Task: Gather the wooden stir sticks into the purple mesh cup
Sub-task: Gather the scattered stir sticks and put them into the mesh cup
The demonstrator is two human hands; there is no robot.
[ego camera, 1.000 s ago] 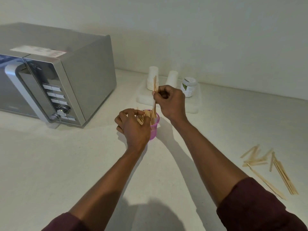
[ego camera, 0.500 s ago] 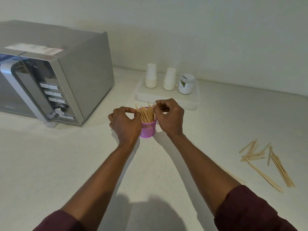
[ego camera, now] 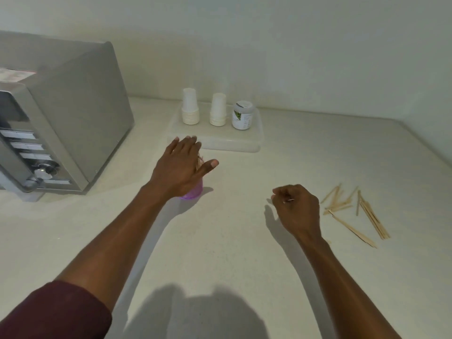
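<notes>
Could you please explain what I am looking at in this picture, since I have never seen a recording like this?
There is no machine here: a person wears a wide-angle camera on the head, looking forward and down, so you see their own two arms. The left hand lies spread over the purple mesh cup, which already has wooden sticks in it. The right hand is loosely curled above the counter, beside the loose stir sticks waiting to be gathered; whether it holds anything I cannot tell. At the back, a pale tray carries two stacks of white cups and a small jar. A silver microwave stands on the left.
</notes>
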